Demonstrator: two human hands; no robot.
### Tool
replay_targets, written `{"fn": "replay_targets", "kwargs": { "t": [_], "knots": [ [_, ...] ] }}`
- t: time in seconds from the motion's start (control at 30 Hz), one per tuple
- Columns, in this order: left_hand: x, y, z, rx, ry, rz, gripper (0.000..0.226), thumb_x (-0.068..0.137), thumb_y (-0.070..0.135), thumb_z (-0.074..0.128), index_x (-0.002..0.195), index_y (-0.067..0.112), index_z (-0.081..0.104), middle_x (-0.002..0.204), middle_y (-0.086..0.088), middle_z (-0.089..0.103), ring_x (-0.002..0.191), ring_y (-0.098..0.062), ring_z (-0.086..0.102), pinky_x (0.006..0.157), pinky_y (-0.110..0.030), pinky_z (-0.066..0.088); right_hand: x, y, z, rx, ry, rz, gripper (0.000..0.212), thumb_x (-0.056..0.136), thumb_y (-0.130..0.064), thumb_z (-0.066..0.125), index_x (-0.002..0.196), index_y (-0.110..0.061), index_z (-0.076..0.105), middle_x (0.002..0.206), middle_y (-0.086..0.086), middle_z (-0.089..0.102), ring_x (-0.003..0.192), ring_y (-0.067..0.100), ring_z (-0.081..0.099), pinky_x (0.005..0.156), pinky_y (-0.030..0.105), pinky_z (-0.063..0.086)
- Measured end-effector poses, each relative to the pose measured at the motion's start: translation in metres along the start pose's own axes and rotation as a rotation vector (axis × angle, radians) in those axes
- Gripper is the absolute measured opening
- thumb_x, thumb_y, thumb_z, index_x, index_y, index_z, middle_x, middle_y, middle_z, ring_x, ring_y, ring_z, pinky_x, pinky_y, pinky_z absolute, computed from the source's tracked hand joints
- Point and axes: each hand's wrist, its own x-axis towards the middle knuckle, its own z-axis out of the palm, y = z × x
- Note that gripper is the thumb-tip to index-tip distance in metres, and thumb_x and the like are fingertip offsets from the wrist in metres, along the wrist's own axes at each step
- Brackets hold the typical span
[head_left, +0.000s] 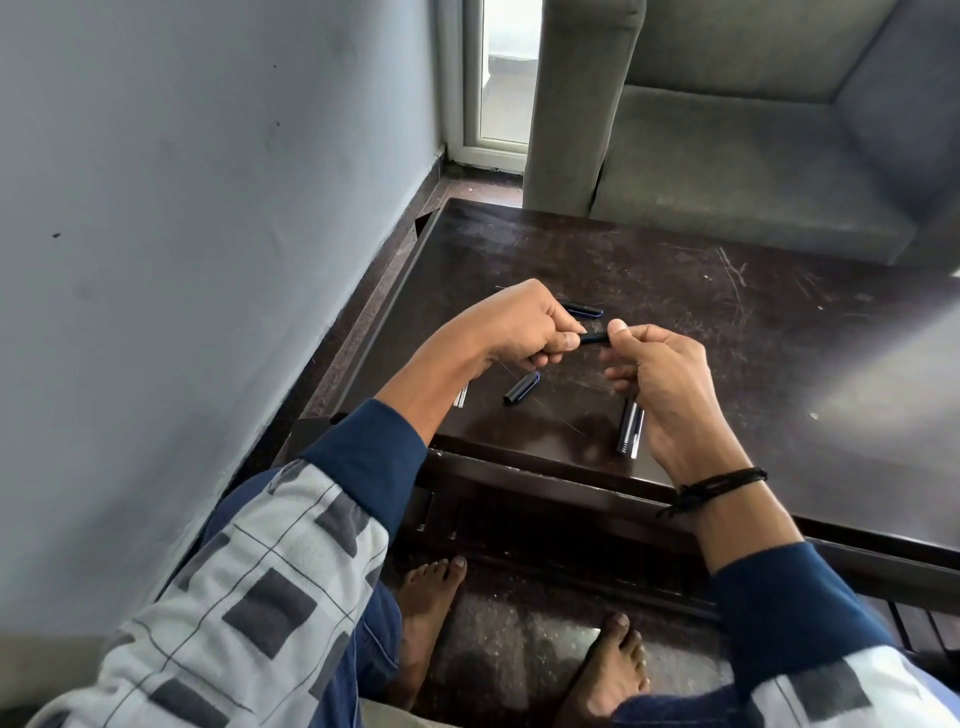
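Observation:
Both hands meet above a dark wooden table (675, 322) and hold one short black pen part (594, 338) between them. My left hand (524, 327) grips its left end with curled fingers. My right hand (660, 374) pinches its right end between thumb and forefinger. On the table lie a black pen cap with a blue edge (521, 387), another black and blue pen piece (584, 309) behind the hands, a dark pen barrel with a clear one (630, 429) under my right wrist, and thin clear tubes (461, 395) partly hidden by my left forearm.
A grey wall (208, 208) runs close along the left. A grey sofa (753, 156) stands behind the table, with a white-framed glass door (498, 78) beside it. My bare feet (431, 597) rest on the floor under the table's near edge.

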Motion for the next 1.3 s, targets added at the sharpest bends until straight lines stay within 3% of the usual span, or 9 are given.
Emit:
{"fn": "replay_targets", "kwargs": {
  "t": [0.23, 0.33, 0.43, 0.57, 0.67, 0.8, 1.0, 1.13, 1.3],
  "knots": [
    [0.001, -0.0008, -0.0006, 0.01, 0.001, -0.002, 0.023, 0.099, 0.009, 0.06, 0.118, 0.008, 0.072, 0.069, -0.006, 0.058, 0.052, -0.007, 0.046, 0.055, -0.017, 0.044, 0.0008, 0.0014, 0.002, -0.019, 0.013, 0.042, 0.036, 0.094, -0.046, 0.07, 0.085, -0.011, 0.071, 0.071, -0.001, 0.069, 0.058, 0.009, 0.057, 0.059, 0.024, 0.048],
    [0.0009, -0.0005, 0.0009, 0.01, -0.006, 0.0, 0.023, 0.099, 0.009, 0.06, 0.118, 0.008, 0.072, 0.069, -0.006, 0.058, 0.051, -0.006, 0.046, 0.056, -0.018, 0.044, 0.0028, 0.0031, 0.0004, -0.022, 0.021, 0.011, 0.029, 0.096, -0.036, 0.071, 0.078, -0.012, 0.069, 0.07, 0.001, 0.069, 0.057, 0.008, 0.057, 0.058, 0.025, 0.047],
    [0.001, -0.0002, -0.0001, 0.01, -0.001, -0.001, 0.022, 0.099, 0.008, 0.06, 0.117, 0.009, 0.073, 0.07, -0.006, 0.058, 0.05, -0.005, 0.046, 0.056, -0.018, 0.043, 0.0029, 0.0026, -0.001, 0.013, -0.004, 0.011, 0.023, 0.096, -0.032, 0.072, 0.084, -0.013, 0.07, 0.073, 0.002, 0.07, 0.058, 0.009, 0.057, 0.059, 0.026, 0.047],
    [0.0003, -0.0006, 0.0001, 0.016, -0.005, -0.007, 0.022, 0.099, 0.008, 0.06, 0.118, 0.007, 0.072, 0.072, -0.008, 0.058, 0.052, -0.007, 0.046, 0.057, -0.019, 0.043, 0.0019, 0.0028, 0.0011, -0.03, 0.006, 0.052, 0.033, 0.092, -0.048, 0.072, 0.085, -0.015, 0.069, 0.072, -0.002, 0.069, 0.059, 0.009, 0.058, 0.058, 0.024, 0.048],
    [0.0009, -0.0001, 0.002, 0.023, -0.019, -0.006, 0.024, 0.099, 0.007, 0.06, 0.119, 0.007, 0.072, 0.07, -0.007, 0.058, 0.051, -0.007, 0.045, 0.057, -0.02, 0.041, 0.0031, 0.0047, -0.0003, -0.036, 0.022, 0.028, 0.026, 0.094, -0.036, 0.073, 0.082, -0.014, 0.069, 0.07, 0.0, 0.069, 0.058, 0.009, 0.058, 0.059, 0.025, 0.048],
    [0.0015, 0.0001, 0.0023, 0.028, -0.01, -0.007, 0.025, 0.099, 0.007, 0.059, 0.121, 0.006, 0.071, 0.069, -0.006, 0.057, 0.05, -0.007, 0.044, 0.055, -0.018, 0.041, 0.0041, 0.0036, -0.0024, 0.027, -0.012, 0.005, 0.01, 0.094, -0.022, 0.074, 0.091, -0.013, 0.072, 0.072, 0.001, 0.069, 0.061, 0.01, 0.058, 0.058, 0.024, 0.047],
    [0.0016, 0.0002, 0.0013, 0.031, -0.013, -0.005, 0.024, 0.099, 0.007, 0.059, 0.119, 0.007, 0.072, 0.069, -0.007, 0.056, 0.049, -0.006, 0.044, 0.054, -0.018, 0.042, 0.0025, 0.0042, 0.0013, -0.073, 0.022, 0.034, 0.028, 0.096, -0.04, 0.07, 0.085, -0.013, 0.069, 0.072, 0.001, 0.069, 0.058, 0.008, 0.058, 0.057, 0.023, 0.049],
    [0.0008, 0.0012, 0.0019, 0.021, -0.012, -0.003, 0.024, 0.099, 0.007, 0.06, 0.12, 0.008, 0.072, 0.069, -0.006, 0.057, 0.05, -0.006, 0.044, 0.054, -0.016, 0.041, 0.0033, 0.004, -0.0012, -0.027, 0.009, -0.014, 0.022, 0.095, -0.03, 0.073, 0.083, -0.012, 0.068, 0.073, 0.004, 0.069, 0.058, 0.008, 0.057, 0.057, 0.023, 0.047],
    [0.002, -0.0004, 0.0017, 0.029, -0.012, -0.007, 0.023, 0.099, 0.006, 0.058, 0.117, 0.006, 0.073, 0.066, -0.005, 0.055, 0.049, -0.006, 0.043, 0.053, -0.018, 0.041, 0.0052, 0.0039, -0.0008, 0.04, -0.033, 0.023, 0.01, 0.097, -0.021, 0.07, 0.096, -0.011, 0.073, 0.075, 0.001, 0.07, 0.062, 0.01, 0.057, 0.056, 0.022, 0.045]
  ]
}}
